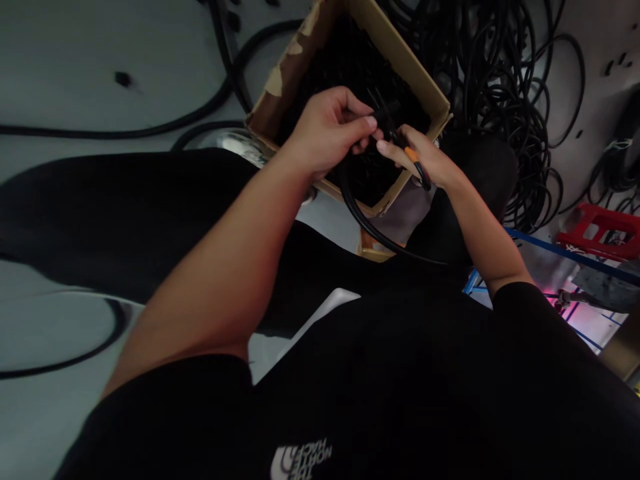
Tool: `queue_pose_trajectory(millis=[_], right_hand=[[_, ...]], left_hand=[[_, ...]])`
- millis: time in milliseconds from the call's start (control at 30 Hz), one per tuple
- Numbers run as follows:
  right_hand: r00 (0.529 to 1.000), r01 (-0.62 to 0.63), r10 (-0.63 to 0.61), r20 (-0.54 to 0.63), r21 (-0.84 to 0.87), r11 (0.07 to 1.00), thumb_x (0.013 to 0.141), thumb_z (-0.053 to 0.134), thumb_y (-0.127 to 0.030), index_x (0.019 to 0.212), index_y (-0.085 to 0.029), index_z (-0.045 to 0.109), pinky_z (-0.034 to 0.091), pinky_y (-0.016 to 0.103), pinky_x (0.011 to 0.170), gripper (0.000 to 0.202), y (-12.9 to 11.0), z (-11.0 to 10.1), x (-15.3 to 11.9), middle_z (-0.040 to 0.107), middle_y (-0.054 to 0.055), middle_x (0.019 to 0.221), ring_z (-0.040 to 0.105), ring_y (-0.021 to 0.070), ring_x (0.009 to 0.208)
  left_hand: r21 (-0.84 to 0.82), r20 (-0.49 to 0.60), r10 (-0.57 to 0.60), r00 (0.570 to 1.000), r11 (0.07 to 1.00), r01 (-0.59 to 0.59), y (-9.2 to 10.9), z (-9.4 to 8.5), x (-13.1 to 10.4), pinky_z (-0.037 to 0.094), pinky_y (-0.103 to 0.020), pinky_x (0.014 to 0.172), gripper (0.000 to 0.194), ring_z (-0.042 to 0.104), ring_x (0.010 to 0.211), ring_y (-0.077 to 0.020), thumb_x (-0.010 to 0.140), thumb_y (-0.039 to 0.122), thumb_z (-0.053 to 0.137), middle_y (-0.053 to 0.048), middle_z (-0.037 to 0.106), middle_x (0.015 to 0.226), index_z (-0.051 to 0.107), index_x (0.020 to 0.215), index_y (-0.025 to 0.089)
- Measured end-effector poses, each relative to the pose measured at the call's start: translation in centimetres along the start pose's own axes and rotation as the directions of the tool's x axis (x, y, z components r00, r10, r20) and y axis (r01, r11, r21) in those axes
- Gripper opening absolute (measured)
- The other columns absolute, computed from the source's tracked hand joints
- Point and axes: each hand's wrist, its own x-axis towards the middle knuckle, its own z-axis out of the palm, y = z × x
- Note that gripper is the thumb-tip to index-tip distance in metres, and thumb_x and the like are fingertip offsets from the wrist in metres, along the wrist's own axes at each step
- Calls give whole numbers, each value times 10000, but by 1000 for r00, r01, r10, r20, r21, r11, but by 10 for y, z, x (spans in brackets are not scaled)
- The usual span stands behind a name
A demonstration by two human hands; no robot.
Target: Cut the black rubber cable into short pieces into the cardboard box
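Above a cardboard box, my left hand [333, 127] is closed, thumb and fingers pinching the end of a black ribbed tube [357, 215]. The tube curves down from this hand toward my lap. My right hand [417, 153] is closed around scissors [412, 155] with orange and black handles. Their thin dark blades point up and left, right beside the left fingertips and a short dark piece [386, 112]. Whether the blades touch that piece is too dark to tell. The cardboard box [407, 57] holds many small black pieces, hard to make out singly.
Tangled black cables [485, 73] lie on the floor at the upper right. A thick black cable [165, 127] crosses the floor at left, near a small black piece [123, 79]. At right are a red plastic stool [597, 230] and a blue frame [565, 250].
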Motion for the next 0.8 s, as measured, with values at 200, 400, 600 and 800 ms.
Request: queue_pose_trajectory(millis=[200,400,600,800], right_hand=[[998,-48,43,-51,-100,994,929,839,-989,938,-283,520,678,457,861,775,17,-2,12,566,39,890,710,324,1034],[999,-34,33,-25,-67,997,920,887,-945,950,-301,512,683,479,912,746,12,-3,5,595,41,905,708,336,1081],[999,13,-17,-31,-120,993,836,979,-915,1000,-317,589,676,507,971,733,3,-11,-1,714,53,992,687,326,1103],[999,-34,29,-37,-128,991,907,863,-993,860,-311,508,637,454,803,770,1,-19,-5,554,13,783,666,290,941]], left_hand=[[16,-14,26,1000,1000,-26,-4,-9,5,503,-374,677,237,621,654,-176,968,253,881,-20,899,931,655,940,317],[-45,2,-23,1000,999,23,-8,-6,3,404,-321,567,269,531,605,-146,959,272,876,9,846,884,610,963,316],[-4,129,-121,984,992,123,-1,-1,-1,295,-278,513,379,477,577,-112,930,239,956,-12,786,819,583,893,289],[-102,121,-125,985,985,137,7,-5,-5,343,-279,549,287,479,579,-108,1016,193,860,-2,801,841,604,907,263]])
